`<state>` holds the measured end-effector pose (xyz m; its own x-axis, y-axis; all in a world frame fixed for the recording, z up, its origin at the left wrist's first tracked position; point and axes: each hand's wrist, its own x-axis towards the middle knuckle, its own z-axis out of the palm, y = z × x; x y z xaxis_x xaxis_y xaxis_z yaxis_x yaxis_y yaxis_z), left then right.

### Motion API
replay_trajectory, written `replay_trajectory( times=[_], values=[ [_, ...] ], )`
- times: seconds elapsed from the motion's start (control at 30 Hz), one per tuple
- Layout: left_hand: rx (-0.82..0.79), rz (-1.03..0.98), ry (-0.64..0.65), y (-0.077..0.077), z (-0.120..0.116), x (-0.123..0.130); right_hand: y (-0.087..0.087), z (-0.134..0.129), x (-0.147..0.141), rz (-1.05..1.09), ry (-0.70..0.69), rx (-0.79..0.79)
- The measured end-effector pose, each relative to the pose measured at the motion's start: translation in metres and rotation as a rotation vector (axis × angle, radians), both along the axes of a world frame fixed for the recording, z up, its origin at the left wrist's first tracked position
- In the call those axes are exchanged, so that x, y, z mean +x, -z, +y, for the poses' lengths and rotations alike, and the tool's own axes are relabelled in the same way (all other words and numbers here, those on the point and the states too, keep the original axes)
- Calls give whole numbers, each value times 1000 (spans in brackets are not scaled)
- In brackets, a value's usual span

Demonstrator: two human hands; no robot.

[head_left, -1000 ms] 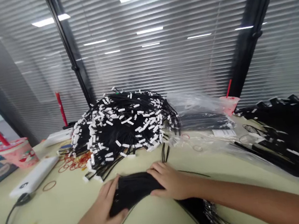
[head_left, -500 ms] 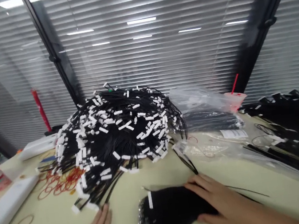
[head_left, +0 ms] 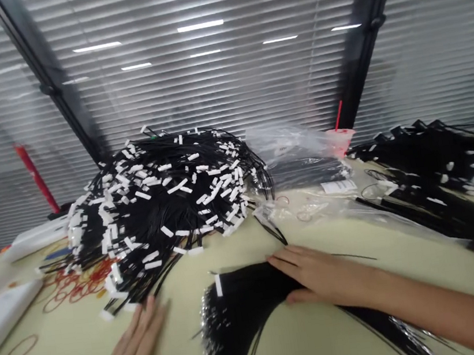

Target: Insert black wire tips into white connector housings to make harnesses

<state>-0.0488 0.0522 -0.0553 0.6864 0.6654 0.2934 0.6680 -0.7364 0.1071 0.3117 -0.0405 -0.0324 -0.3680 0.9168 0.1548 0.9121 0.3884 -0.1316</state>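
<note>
A curved bundle of thin black cables (head_left: 244, 299) with shiny metallic tips and one white tag lies at the front centre. My right hand (head_left: 314, 272) rests over its upper bend, fingers wrapped on the cables. To the left, my left hand (head_left: 131, 354) lies flat with fingers stretched out and nothing in it. Its fingertips are close to loose cable ends of a big pile of black cables (head_left: 166, 204) with many white connectors. Past my right forearm, the bundle's other end (head_left: 408, 335) shows more shiny tips.
Red rubber bands (head_left: 66, 287) lie left of the pile, near a white bar-shaped object (head_left: 8, 315). Behind right are a clear plastic bag (head_left: 305, 162) and a pink cup (head_left: 340, 141) with a red straw. More black cables (head_left: 427, 164) cover the right side.
The view has turned right, so the scene sits further left and slightly higher. My right forearm and the bundle's far end show more. Both hands keep nearly the same places.
</note>
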Motion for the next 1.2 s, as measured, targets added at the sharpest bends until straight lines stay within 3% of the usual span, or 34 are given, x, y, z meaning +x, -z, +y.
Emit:
replay_trajectory(
  times=[0.1,0.2,0.33,0.5,0.7,0.8,0.97,1.2],
  values=[
    [-153,1,38,-25,10,13,-10,0,-14,-78,18,89],
    [-288,-26,60,-48,22,44,-15,2,-41,-153,-30,225],
    [-577,-11,255,-61,33,94,-2,7,-76,-70,-152,181],
    [-695,-61,350,-59,40,119,10,12,-82,58,-124,68],
    [-950,-268,370,-37,54,123,-15,16,-72,287,-63,-78],
    [-1043,-354,345,-23,56,123,-14,21,-72,396,22,-113],
    [-1120,-457,296,-22,44,121,13,26,-78,452,149,39],
    [-1198,-500,208,-29,26,121,33,24,-75,357,99,298]
  ],
)
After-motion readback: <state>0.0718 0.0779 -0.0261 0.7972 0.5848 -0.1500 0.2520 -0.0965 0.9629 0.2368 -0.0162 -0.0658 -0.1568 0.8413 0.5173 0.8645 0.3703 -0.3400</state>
